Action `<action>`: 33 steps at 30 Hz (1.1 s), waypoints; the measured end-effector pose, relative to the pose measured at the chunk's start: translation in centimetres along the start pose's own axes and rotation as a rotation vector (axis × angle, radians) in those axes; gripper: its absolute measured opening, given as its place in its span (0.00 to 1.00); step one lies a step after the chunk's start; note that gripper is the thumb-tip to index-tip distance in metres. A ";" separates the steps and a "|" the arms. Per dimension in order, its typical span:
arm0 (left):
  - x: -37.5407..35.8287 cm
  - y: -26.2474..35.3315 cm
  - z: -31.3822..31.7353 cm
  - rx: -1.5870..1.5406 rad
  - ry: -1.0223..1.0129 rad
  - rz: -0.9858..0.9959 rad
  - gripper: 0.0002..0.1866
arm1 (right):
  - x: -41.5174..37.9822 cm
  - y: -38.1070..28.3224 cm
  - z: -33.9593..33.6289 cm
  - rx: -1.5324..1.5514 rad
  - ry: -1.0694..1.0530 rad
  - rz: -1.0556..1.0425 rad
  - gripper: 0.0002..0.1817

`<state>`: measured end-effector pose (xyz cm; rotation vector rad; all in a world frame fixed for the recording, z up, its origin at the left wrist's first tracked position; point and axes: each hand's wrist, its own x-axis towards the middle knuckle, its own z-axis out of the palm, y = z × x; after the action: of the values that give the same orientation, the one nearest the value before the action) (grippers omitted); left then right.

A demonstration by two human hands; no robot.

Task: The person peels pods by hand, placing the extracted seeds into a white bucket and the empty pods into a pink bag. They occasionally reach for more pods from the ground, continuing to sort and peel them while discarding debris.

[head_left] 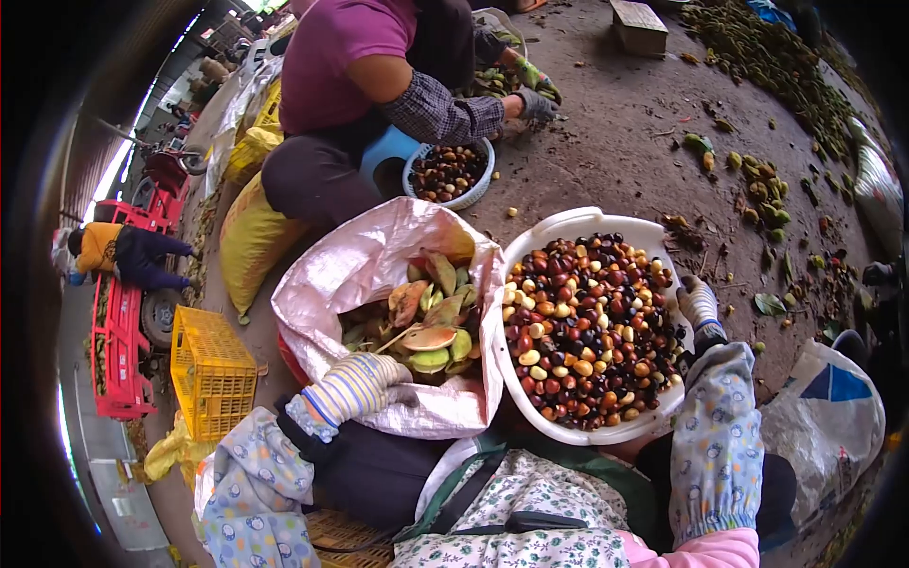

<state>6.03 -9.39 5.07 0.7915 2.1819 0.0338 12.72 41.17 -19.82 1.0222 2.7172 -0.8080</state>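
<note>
A white plastic basin (pixel 524 402) full of shiny brown, dark and cream nuts stands before me. To its left is an open pink woven sack (pixel 312 270) holding split green and brown husks (pixel 436 337). My left hand (pixel 358 386), in a striped glove with grey coating, is closed above the sack's near edge; anything inside its fingers is hidden. At the basin's right side, my gloved right hand (pixel 699 303) appears closed on the rim, its fingers partly hidden.
Ahead, a person (pixel 350 57) with gloved hands sits by a blue basket (pixel 461 199) of nuts. Green fruits (pixel 765 194) lie scattered on the right, near a large heap (pixel 772 66). A yellow crate (pixel 210 371) and red cart (pixel 115 355) are left; a white sack (pixel 819 426) sits right.
</note>
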 end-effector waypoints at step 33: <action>-9.9 -0.7 5.7 0.184 0.661 0.141 0.05 | -7.5 -29.4 5.0 0.351 -0.125 -0.780 0.08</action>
<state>14.47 -16.68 7.68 1.1613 2.7694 0.1917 -0.86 15.80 -8.93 -0.1227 2.8997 -1.4269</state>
